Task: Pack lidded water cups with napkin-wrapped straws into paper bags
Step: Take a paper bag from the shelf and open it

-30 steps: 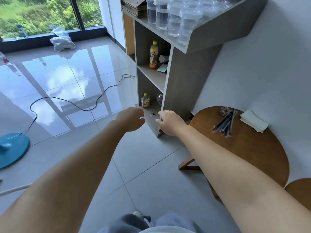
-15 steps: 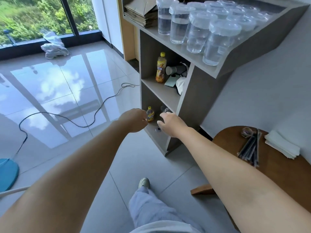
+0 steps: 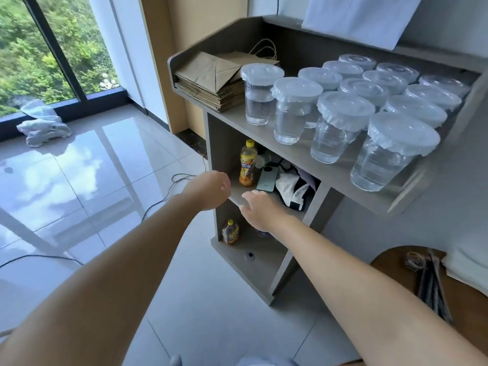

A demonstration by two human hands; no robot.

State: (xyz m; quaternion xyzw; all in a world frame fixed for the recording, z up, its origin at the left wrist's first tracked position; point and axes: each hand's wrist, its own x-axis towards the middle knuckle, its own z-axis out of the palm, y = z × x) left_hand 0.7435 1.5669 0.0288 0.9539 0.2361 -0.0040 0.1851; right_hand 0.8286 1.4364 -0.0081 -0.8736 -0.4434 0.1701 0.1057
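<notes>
Room: glossy tiled floor (image 3: 79, 180), window at upper left of the frame.
Desk (image 3: 232, 114): at upper right it carries what we pack.
Cups (image 3: 343, 107): upright in rows, long axis vertical, lids up, likely to keep water in.
Bags (image 3: 211, 85): flat stack left of the cups, easy to lift off.
Straws (image 3: 433, 281): dark bundle, lower right, running toward us.
Left hand (image 3: 208, 188): fingers curled under; we cannot tell its grip.
Right hand (image 3: 261, 210): relaxed, holding nothing, below the cups.

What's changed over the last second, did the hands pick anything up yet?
No. The view lifted and neared the shelf unit, and both hands rose with it: the left hand and right hand now reach at the middle shelf, holding nothing. The cups, paper bags, bottles and straws stayed put.
</notes>
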